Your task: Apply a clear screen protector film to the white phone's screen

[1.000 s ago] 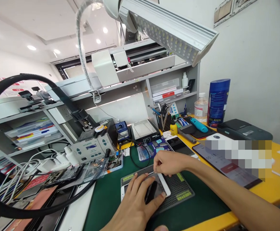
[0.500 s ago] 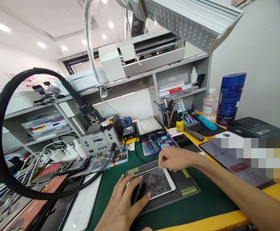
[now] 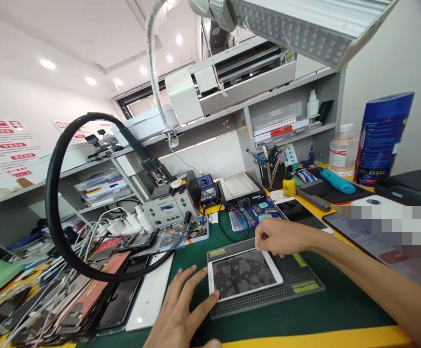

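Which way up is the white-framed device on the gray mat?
Screen up: the device shows its dark, blotchy front panel inside a white border.

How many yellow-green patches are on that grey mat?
3: a far-left patch and a near-right patch at corners of the mat, plus a third patch near the right hand. More may be hidden under the white device.

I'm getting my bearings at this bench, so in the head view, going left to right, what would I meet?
Salmon-colored panel, left hand, white-framed device, right hand, turquoise object, blue canister.
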Tool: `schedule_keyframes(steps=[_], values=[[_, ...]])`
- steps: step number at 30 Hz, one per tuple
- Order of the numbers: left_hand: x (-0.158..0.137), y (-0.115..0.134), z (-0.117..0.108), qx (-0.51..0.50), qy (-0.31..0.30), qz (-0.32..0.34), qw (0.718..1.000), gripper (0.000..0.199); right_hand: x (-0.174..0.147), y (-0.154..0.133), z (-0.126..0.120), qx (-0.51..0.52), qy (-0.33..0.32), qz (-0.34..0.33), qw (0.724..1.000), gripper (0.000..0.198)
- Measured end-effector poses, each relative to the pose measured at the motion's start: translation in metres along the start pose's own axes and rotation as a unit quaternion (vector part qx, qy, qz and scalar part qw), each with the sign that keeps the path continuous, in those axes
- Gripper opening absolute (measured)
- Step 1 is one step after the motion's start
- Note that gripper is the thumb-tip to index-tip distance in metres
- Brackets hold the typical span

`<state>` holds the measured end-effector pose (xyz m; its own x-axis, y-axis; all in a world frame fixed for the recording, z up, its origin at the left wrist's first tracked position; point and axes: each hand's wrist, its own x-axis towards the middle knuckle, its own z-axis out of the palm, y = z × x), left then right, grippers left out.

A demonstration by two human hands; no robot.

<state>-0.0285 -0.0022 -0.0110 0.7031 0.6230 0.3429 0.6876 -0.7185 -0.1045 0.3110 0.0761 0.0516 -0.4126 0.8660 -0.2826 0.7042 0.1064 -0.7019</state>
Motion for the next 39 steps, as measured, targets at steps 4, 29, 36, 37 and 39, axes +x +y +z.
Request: schedule_keyframes(steps=[4, 29, 36, 37, 39], values=[[0.014, 0.008, -0.018, -0.009, -0.044, -0.041, 0.998, 0.064, 0.000, 0.000, 0.000, -0.002, 0.000, -0.005, 1.000, 0.016], [0.091, 0.044, -0.015, -0.076, -0.148, 0.039, 0.985, 0.098, -0.002, -0.003, 0.001, -0.007, -0.001, -0.034, 0.999, 0.015], [0.106, 0.060, -0.013, -0.107, -0.147, 0.051, 0.982, 0.102, -0.001, 0.001, 0.000, -0.010, -0.004, -0.047, 0.999, 0.021], [0.108, 0.062, -0.012, -0.108, -0.146, 0.059, 0.982, 0.103, 0.000, 0.001, 0.000, -0.012, -0.002, -0.046, 0.999, 0.021], [0.111, 0.065, -0.012, -0.107, -0.150, 0.072, 0.980, 0.106, 0.000, 0.002, 0.000, -0.015, 0.005, -0.044, 0.999, 0.020]])
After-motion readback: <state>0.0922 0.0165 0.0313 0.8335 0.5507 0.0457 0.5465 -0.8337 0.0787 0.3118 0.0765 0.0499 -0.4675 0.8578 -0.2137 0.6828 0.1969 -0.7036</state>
